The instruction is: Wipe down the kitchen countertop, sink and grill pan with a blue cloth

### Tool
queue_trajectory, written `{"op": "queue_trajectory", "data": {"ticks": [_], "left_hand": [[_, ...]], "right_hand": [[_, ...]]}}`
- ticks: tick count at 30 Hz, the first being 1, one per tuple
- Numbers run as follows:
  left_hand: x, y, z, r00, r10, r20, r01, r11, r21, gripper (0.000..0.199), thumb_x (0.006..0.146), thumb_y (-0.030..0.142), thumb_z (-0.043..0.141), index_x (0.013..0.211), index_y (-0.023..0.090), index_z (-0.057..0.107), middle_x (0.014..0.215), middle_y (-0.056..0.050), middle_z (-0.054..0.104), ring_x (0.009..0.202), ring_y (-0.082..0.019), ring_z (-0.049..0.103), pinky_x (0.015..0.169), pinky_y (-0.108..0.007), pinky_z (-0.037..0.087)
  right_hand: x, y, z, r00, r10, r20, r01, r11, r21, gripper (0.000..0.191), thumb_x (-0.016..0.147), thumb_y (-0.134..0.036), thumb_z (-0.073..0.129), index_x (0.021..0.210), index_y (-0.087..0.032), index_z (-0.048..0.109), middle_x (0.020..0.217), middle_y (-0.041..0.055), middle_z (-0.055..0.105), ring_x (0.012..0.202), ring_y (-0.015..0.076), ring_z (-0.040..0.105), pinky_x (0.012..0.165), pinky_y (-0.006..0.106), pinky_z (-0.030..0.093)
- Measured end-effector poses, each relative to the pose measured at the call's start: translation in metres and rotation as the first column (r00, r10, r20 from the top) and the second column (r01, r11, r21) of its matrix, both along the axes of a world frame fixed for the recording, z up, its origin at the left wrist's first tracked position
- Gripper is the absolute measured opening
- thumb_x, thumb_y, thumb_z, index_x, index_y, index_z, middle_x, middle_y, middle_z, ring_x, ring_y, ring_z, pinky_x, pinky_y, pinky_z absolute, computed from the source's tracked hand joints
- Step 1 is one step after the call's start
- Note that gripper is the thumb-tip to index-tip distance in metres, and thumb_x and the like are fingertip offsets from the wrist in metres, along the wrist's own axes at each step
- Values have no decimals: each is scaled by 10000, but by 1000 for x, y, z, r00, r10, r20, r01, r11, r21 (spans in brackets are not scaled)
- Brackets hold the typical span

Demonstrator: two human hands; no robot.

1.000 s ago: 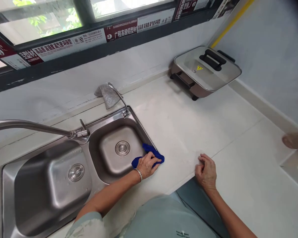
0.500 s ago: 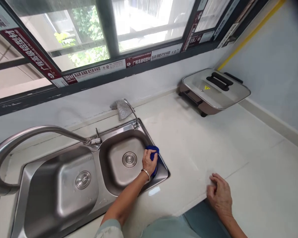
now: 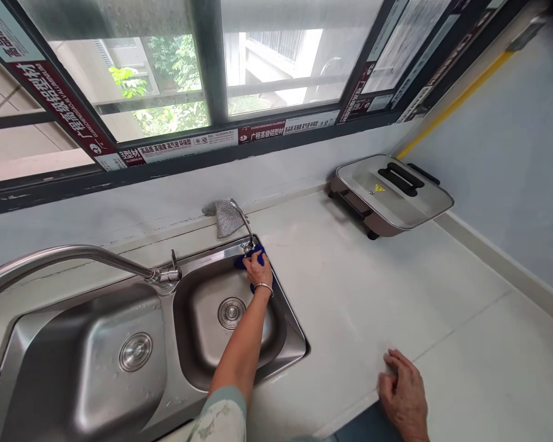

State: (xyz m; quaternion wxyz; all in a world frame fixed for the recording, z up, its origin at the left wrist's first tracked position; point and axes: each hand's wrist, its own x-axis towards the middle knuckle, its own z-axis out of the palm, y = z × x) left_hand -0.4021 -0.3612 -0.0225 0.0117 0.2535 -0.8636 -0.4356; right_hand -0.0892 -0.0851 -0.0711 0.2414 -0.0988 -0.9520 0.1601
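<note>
My left hand (image 3: 258, 270) is closed on a blue cloth (image 3: 245, 262), pressing it against the back right corner of the right sink basin (image 3: 198, 331), just below the small curved spout (image 3: 243, 216). Part of the cloth is hidden under the fingers. A bracelet circles that wrist. Further right, my right hand (image 3: 404, 393) rests at the front edge of the pale countertop (image 3: 345, 294), its fingers loosely bent and apart from the thumb, holding nothing.
A large curved faucet (image 3: 74, 252) arches over the left basin (image 3: 115, 393). Behind the sink lies a grey mesh cloth (image 3: 228, 218). An electric pan with a glass lid (image 3: 391, 193) stands in the back right corner, below the window (image 3: 281, 61). A small blurred shape shows at the right edge.
My left hand has moved the blue cloth from the basin's right rim to its back right corner. My right hand stays at the counter edge. The view has shifted slightly.
</note>
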Motion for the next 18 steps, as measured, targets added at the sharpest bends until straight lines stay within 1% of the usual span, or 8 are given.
{"op": "queue_trajectory", "data": {"ticks": [2,4,6,8,10,12,14,18], "left_hand": [[-3,3,6,999,2,35,-1,1000,-16,392,927,391,432,1244,241,607,1188,-134,502,967,-255,628,801,-390,505],[1,7,10,998,-29,48,31,999,-35,433,932,380,419,1316,233,557,1224,-149,490,998,-263,631,819,-393,509],[10,9,12,995,-86,50,89,994,-57,464,928,354,436,1370,236,511,1248,-147,484,1024,-255,632,849,-380,510],[23,10,12,989,-137,62,141,987,-80,487,920,334,456,1395,229,488,1243,-146,489,996,-240,644,860,-369,514],[32,12,12,983,-166,84,174,979,-103,493,923,324,448,1402,215,481,1228,-150,495,956,-228,656,856,-365,521],[35,16,12,978,-180,105,193,972,-131,498,921,320,445,1403,196,475,1229,-160,493,968,-235,657,854,-364,526],[28,19,13,975,-181,128,200,967,-160,508,912,307,455,1401,171,468,1236,-178,488,1006,-257,652,844,-371,532],[0,23,15,974,-161,159,193,958,-213,505,905,274,449,1392,141,459,1240,-197,486,1036,-279,645,795,-373,549]], "right_hand": [[0,0,0,1000,5,-4,-5,1000,-1,369,795,-179,472,1160,-201,517,1209,157,584,1143,344,554,945,579,471],[-1,0,-1,1000,7,-10,-7,1000,-5,360,797,-183,473,1153,-201,521,1199,155,586,1141,340,555,944,570,472],[0,2,-4,1000,16,-8,-16,1000,2,348,808,-198,466,1152,-189,520,1205,162,582,1132,330,557,931,547,479],[0,4,-7,1000,29,0,-29,999,15,341,822,-211,447,1153,-168,515,1213,177,576,1123,318,558,911,517,486],[1,5,-10,999,35,7,-35,999,30,333,829,-224,432,1143,-148,512,1207,189,577,1123,316,555,901,502,485],[1,6,-10,999,31,15,-32,999,39,324,830,-238,429,1127,-142,514,1197,191,581,1119,318,553,901,499,479],[2,6,-8,999,33,24,-34,999,42,313,830,-250,432,1111,-143,517,1194,191,584,1107,319,556,895,496,476],[2,8,-7,999,41,34,-42,998,46,282,824,-263,440,1069,-154,529,1175,186,589,1101,325,558,880,493,470]]}}
